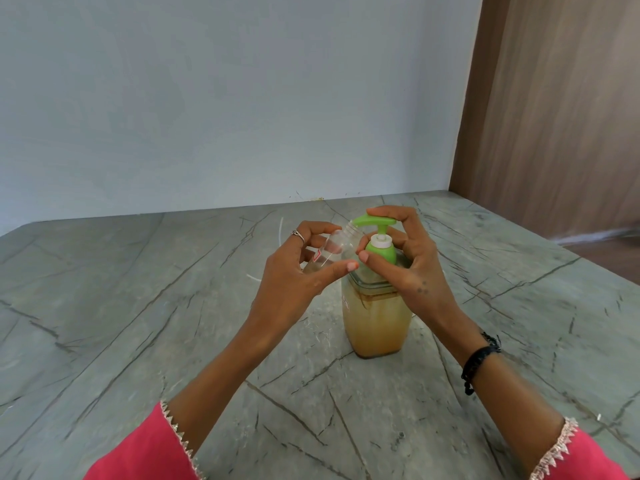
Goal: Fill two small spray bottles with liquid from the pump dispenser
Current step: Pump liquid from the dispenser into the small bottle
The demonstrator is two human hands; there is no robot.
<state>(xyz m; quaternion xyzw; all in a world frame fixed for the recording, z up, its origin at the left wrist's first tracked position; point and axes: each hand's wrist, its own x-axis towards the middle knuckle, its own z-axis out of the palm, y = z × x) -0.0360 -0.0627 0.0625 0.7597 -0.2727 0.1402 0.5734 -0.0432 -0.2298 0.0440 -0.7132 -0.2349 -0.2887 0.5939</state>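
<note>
Two hands up: left hand (294, 271) fingers clamp the tilted spray bottle (337, 244), mouth at the green pump dispenser (375, 299) spout; right hand (408, 258) fingers wrap the pump head.

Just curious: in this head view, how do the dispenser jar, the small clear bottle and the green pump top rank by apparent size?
1. Dispenser jar, clearly largest.
2. Small clear bottle and green pump top: they look similar, and the left hand partly hides the bottle, so no ranking.

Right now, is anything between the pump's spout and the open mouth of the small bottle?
Nothing visible. The left hand holds the small bottle tilted, its uncapped mouth right at the tip of the green spout. The right hand rests on the pump head, behind the spout, not across the opening.
</note>
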